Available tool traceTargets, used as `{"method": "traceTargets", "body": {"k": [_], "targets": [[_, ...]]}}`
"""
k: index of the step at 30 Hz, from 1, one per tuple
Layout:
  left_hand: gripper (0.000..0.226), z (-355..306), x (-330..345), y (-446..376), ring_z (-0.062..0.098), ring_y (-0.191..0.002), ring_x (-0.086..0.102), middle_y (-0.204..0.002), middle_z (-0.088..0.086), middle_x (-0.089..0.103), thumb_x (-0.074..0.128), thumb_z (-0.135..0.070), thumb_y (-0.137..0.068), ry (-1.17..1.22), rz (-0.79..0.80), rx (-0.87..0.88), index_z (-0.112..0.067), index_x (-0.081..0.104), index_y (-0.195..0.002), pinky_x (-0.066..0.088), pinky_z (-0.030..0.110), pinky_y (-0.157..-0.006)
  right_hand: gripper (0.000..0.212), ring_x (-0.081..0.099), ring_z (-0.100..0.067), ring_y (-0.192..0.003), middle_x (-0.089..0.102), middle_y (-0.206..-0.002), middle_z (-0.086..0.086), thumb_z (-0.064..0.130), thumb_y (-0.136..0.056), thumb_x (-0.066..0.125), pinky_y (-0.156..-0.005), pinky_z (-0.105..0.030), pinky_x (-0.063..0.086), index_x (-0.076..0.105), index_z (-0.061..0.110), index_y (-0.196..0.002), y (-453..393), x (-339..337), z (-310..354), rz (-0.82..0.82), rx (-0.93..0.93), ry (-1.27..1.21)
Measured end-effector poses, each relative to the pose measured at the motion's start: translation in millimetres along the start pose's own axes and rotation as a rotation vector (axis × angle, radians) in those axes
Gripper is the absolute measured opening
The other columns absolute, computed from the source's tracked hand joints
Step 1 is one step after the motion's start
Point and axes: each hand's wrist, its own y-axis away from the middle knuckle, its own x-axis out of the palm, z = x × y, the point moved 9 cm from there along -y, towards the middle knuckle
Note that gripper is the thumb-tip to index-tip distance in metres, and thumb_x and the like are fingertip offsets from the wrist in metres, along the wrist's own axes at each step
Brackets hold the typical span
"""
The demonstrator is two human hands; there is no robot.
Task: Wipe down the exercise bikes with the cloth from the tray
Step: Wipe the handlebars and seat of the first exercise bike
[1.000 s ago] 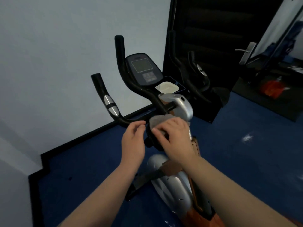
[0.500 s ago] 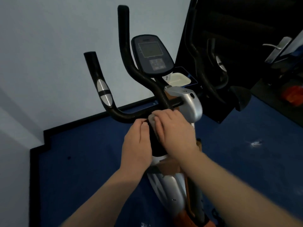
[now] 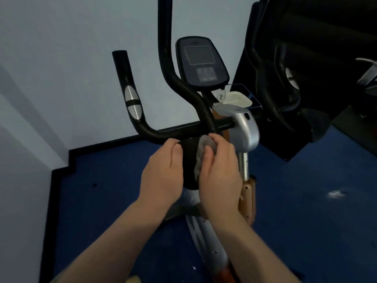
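Centre frame: right hand curled round grey cloth against black bike part — cloth mostly hidden. Left hand fingers bent on bike's left side — grip unclear. Tray behind console, partly blocked.

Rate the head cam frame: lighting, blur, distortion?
Head view: dim, bluish light; the dark panel at right loses nearly all detail. Forearms smear toward the bottom edge, while the console stays fairly sharp. Wide-angle bending bows the handlebar. A small pale glare patch sits on the blue floor.
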Motion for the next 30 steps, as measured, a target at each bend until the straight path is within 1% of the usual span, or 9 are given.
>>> {"method": "traceTargets", "body": {"k": [2,5,7,10,13,18,22,26,30], "targets": [[0.035,2.5,1.7,-1.0,0.019,-0.064,0.056,-0.07,0.001,0.06,0.03,-0.043,-0.092,0.036,-0.005,-0.016,-0.025,0.059,-0.086,0.049,0.051,-0.063,0.026,0.06,-0.013,-0.088,0.059,-0.102,0.005,0.035,-0.097,0.032,-0.068,-0.035,0.051,0.049,0.023,-0.112,-8.5,3.1,-2.7,0.08,-0.017,-0.016],[0.033,0.3,0.1,-1.2,0.023,-0.064,0.055,-0.07,0.004,0.06,0.03,-0.04,-0.093,0.043,0.008,-0.014,-0.025,0.059,-0.086,0.048,0.054,-0.063,0.019,0.062,-0.022,-0.071,0.062,-0.086,-0.001,0.031,-0.098,0.035,-0.055,-0.036,0.046,0.047,0.016,-0.1,-40.2,21.4,18.2,0.261,-0.196,0.295],[0.034,0.3,0.9,-1.2,0.027,-0.066,0.055,-0.071,0.006,0.06,0.03,-0.039,-0.093,0.06,0.004,-0.015,-0.023,0.059,-0.085,0.048,0.057,-0.064,0.016,0.062,-0.021,-0.07,0.062,-0.083,-0.001,0.03,-0.097,0.041,-0.052,-0.034,0.044,0.048,0.016,-0.097,-43.9,22.5,17.9,0.222,-0.204,0.348],[0.034,3.8,3.2,-1.3,0.025,-0.068,0.058,-0.072,0.003,0.062,0.031,-0.041,-0.093,0.095,0.003,-0.024,-0.024,0.06,-0.087,0.049,0.057,-0.066,0.022,0.06,-0.005,-0.084,0.061,-0.098,0.011,0.04,-0.097,0.034,-0.067,-0.029,0.051,0.051,0.029,-0.107,-9.1,8.1,-8.2,-0.007,0.06,-0.045],[0.037,8.0,5.5,-1.1,0.026,-0.073,0.059,-0.077,0.006,0.064,0.031,-0.043,-0.094,0.136,-0.001,-0.021,-0.024,0.062,-0.088,0.051,0.054,-0.07,0.03,0.056,0.0,-0.1,0.056,-0.116,0.011,0.04,-0.096,0.031,-0.079,-0.023,0.049,0.044,0.032,-0.122,16.6,11.3,-20.8,-0.05,0.189,-0.306],[0.034,6.5,10.6,-4.5,0.009,-0.093,0.064,-0.097,-0.003,0.071,0.033,-0.026,-0.103,0.286,0.154,-0.025,-0.021,0.067,-0.103,0.049,0.024,-0.081,0.022,0.059,-0.012,-0.087,0.059,-0.101,0.005,0.033,-0.098,0.035,-0.069,-0.033,0.048,0.047,0.025,-0.113,-9.1,-0.4,-6.4,0.214,-0.103,-0.029],[0.036,4.5,5.1,-9.1,0.0,-0.104,0.064,-0.105,-0.014,0.073,0.033,-0.016,-0.103,0.4,0.285,-0.037,-0.023,0.067,-0.111,0.046,0.01,-0.083,0.017,0.056,-0.016,-0.094,0.063,-0.1,-0.001,0.012,-0.092,0.057,-0.078,-0.029,0.045,0.062,0.013,-0.108,-11.7,-28.3,20.5,-0.029,-0.301,0.031],[0.043,21.0,-1.7,-10.6,0.006,-0.106,0.066,-0.106,-0.009,0.075,0.028,-0.035,-0.102,0.494,0.307,-0.175,-0.025,0.069,-0.109,0.048,0.024,-0.09,0.021,0.06,-0.011,-0.103,0.07,-0.107,-0.001,0.009,-0.09,0.062,-0.097,-0.034,0.046,0.068,0.011,-0.109,-0.2,-2.5,54.7,-0.043,-0.364,-0.05],[0.05,30.0,1.5,-9.0,0.011,-0.111,0.065,-0.114,-0.004,0.072,0.03,-0.053,-0.094,0.589,0.336,-0.278,-0.028,0.071,-0.109,0.044,0.035,-0.102,0.026,0.063,-0.005,-0.105,0.069,-0.113,0.005,0.016,-0.094,0.057,-0.09,-0.032,0.053,0.066,0.018,-0.118,20.9,13.4,44.6,-0.078,-0.101,-0.297]]}}
